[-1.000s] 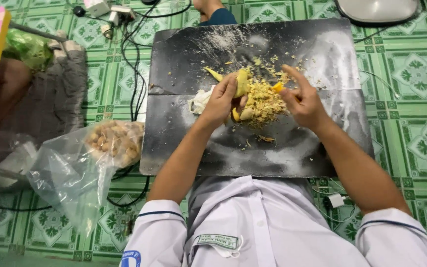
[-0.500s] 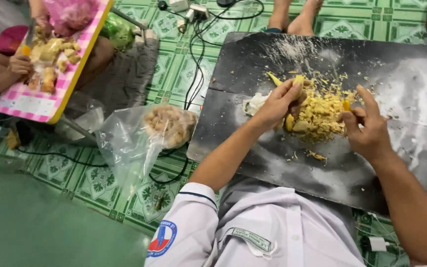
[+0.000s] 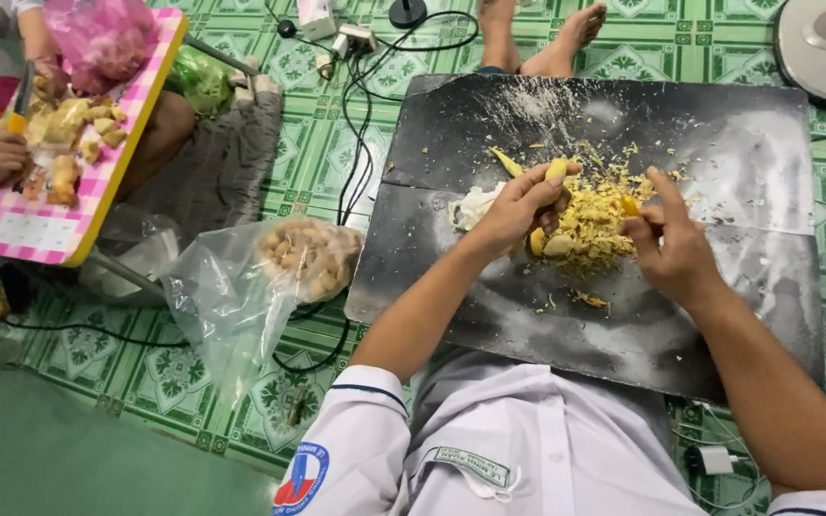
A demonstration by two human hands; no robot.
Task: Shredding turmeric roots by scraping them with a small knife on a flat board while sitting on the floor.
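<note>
The person sits on the green tiled floor [image 3: 97, 373] in a white shirt, both arms reaching forward over a black board [image 3: 719, 315] dusted with pale powder. In the middle of the board lies a heap of yellow peelings [image 3: 597, 225], with scraps scattered around it.

The left hand [image 3: 518, 205] is closed around a yellow root piece [image 3: 554, 172], whose tip pokes out above the fingers; more yellow lumps show just under that hand at the edge of the heap. The right hand [image 3: 669, 244] is curled shut, thumb and forefinger pinching something small and orange-yellow [image 3: 629, 204] at the heap's right side; I cannot tell from here whether it is a tool or another bit of root. The two hands sit close together, either side of the pile. A whitish crumpled bit [image 3: 475, 204] lies just left of the left hand.

On the floor to the left of the board sits a clear plastic bag [image 3: 231, 287] holding brownish knobbly roots [image 3: 308, 253]. Black cables [image 3: 360, 124] run between bag and board. Two bare feet [image 3: 547, 38] rest beyond the board's far edge. At the far left, another person's hand [image 3: 2, 153] works over a pink checked tray [image 3: 40, 229] carrying similar roots, with a pink bag [image 3: 102, 38] at its top.
</note>
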